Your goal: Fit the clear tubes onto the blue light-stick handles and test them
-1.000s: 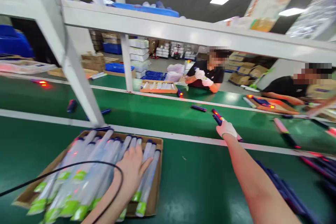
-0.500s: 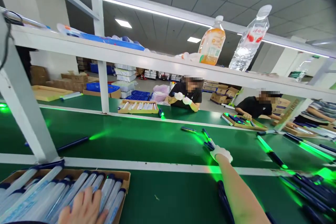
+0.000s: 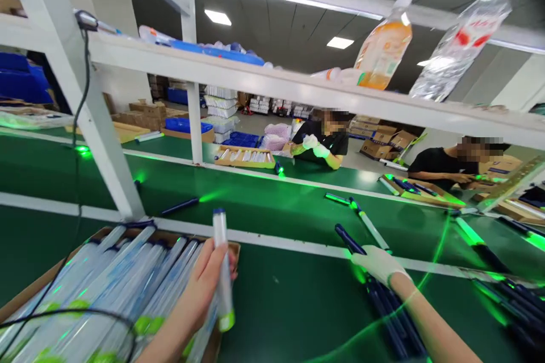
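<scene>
My bare left hand (image 3: 206,272) grips a clear plastic tube (image 3: 224,295) with a dark blue cap at the top and a lime green end. It holds the tube nearly upright, just over the right side of a cardboard box (image 3: 230,255) filled with similar tubes. On my right hand (image 3: 378,264) is a white glove. Its fingers are wrapped round a dark blue torch (image 3: 346,237) at the near edge of the green conveyor belt (image 3: 272,210). More dark blue torches (image 3: 389,312) lie just below that hand, partly hidden by the forearm.
A white post (image 3: 100,125) and a shelf (image 3: 264,76) with bottles stand ahead. A black cable (image 3: 80,102) hangs at the left. Torches, some lit green, lie on the belt and in a pile (image 3: 511,306) at the right. Two co-workers sit opposite.
My left hand has lifted a clear tube out of the box. My right hand has come back nearer with a dark blue torch. The view has shifted to the left.
</scene>
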`<state>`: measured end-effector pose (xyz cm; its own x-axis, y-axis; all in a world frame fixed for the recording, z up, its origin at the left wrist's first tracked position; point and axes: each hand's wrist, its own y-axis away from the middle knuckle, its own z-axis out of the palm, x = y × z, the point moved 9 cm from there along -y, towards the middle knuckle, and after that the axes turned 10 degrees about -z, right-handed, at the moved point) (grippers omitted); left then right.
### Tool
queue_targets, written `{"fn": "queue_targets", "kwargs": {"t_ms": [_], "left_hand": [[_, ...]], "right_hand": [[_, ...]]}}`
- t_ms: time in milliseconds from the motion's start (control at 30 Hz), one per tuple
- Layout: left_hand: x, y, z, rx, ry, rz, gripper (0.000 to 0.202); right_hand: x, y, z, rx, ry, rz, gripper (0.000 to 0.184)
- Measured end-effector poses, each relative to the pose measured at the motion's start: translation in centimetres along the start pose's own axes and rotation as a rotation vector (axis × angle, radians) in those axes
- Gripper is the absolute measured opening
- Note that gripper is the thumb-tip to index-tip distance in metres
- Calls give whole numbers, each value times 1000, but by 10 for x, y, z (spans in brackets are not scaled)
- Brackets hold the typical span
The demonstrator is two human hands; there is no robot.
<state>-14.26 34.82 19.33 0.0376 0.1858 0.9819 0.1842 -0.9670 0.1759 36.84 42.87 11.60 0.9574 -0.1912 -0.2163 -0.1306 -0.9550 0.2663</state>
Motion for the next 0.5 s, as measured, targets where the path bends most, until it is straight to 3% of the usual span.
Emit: {"fn": "queue_targets", "kwargs": {"t_ms": [33,100,167,267,333,433,500], "left_hand": [[-3,4,10,-37,323,-114,28],[-12,10,32,-71,743,-323,16],[-18,15,49,-113,930,-474,17],[-22,20,56,-143,1009,-560,27],[-21,21,52,-128,1056,-542,27],[-13,22,44,-101,1109,-469,25],[-6,25,40,-113,1147,-432,28]], "right_hand": [[-7,23,14,-33,-2,-30,30],[-17,67,36,-69,2,-54,25],[-24,106,50,-54,11,-38,26],[-49,160,57,41,9,2,57],[-88,198,66,84,-88,-81,60],[-174,261,81,171,-413,-419,39],[-216,297,93,201,-580,-533,53]]}}
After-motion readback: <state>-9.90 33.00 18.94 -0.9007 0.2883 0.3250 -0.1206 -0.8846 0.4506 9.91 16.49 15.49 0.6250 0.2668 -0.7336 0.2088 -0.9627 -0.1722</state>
